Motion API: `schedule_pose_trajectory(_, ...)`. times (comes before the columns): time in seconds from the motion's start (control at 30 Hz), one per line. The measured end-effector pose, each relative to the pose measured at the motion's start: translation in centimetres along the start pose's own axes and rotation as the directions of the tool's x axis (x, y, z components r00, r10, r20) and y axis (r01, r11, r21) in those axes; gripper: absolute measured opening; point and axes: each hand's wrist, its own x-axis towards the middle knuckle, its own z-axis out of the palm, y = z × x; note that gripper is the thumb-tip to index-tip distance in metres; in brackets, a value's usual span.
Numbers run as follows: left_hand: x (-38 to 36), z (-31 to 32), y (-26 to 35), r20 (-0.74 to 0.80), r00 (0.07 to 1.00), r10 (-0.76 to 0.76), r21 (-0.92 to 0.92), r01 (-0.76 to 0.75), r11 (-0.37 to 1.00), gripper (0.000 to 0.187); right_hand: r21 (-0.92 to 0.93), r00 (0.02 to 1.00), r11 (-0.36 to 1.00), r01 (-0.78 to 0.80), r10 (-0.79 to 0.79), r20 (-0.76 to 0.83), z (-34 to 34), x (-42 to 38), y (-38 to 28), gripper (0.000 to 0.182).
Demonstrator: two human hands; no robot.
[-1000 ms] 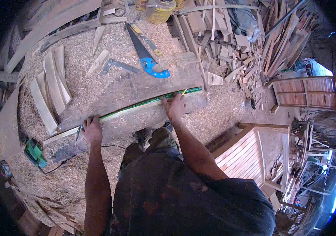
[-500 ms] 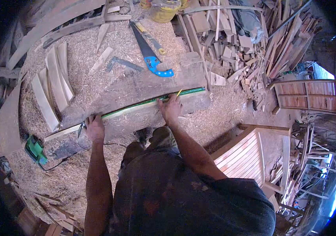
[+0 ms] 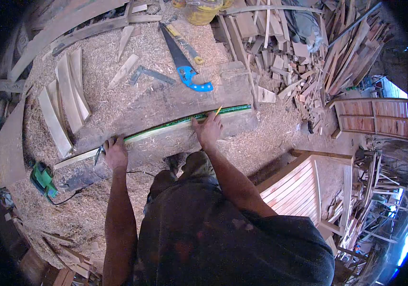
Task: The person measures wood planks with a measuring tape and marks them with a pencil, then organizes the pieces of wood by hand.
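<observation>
A long thin wooden strip point(image 3: 82, 156) lies along a dark wooden plank point(image 3: 175, 102) amid sawdust, with a green straightedge point(image 3: 175, 124) laid on it. My left hand point(image 3: 115, 152) presses down on the strip's left part, next to a small metal tool. My right hand point(image 3: 208, 127) holds a yellow pencil point(image 3: 218, 111) against the green straightedge near its right end.
A blue-handled handsaw point(image 3: 184, 62) and a metal square point(image 3: 149, 75) lie on the plank beyond. Curved wooden slats point(image 3: 63, 102) rest at left, a green power tool point(image 3: 41, 176) at lower left, a scrap-wood heap point(image 3: 299, 47) at upper right, slatted chair frames point(image 3: 299, 186) at right.
My right hand with the pencil has slid a little leftward along the green straightedge. My left hand stays pressed on the strip.
</observation>
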Motion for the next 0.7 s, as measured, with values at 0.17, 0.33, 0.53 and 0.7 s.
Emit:
schedule_pose_trajectory(0.17,0.0,-0.9,0.2,0.04,0.999,-0.003,-0.01,0.003,1.0,0.037,-0.007,1.0,1.0,-0.005,0.005,-0.005,0.3,0.0,0.1,0.073)
schedule_pose_trajectory(0.33,0.0,-0.8,0.3,0.03,1.0,-0.004,0.01,0.004,1.0,0.039,0.008,1.0,1.0,-0.004,0.004,-0.014,-0.1,-0.1,-0.2,0.071)
schedule_pose_trajectory(0.53,0.1,0.5,-0.4,0.01,1.0,0.0,-0.003,0.0,1.0,0.041,0.046,0.998,0.998,-0.037,0.035,0.044,-0.7,0.0,-0.4,0.069)
schedule_pose_trajectory(0.7,0.0,0.4,-0.5,-0.006,1.0,0.018,-0.028,-0.018,0.999,0.042,0.005,0.995,0.999,-0.042,0.041,0.096,-0.9,0.1,-0.5,0.077)
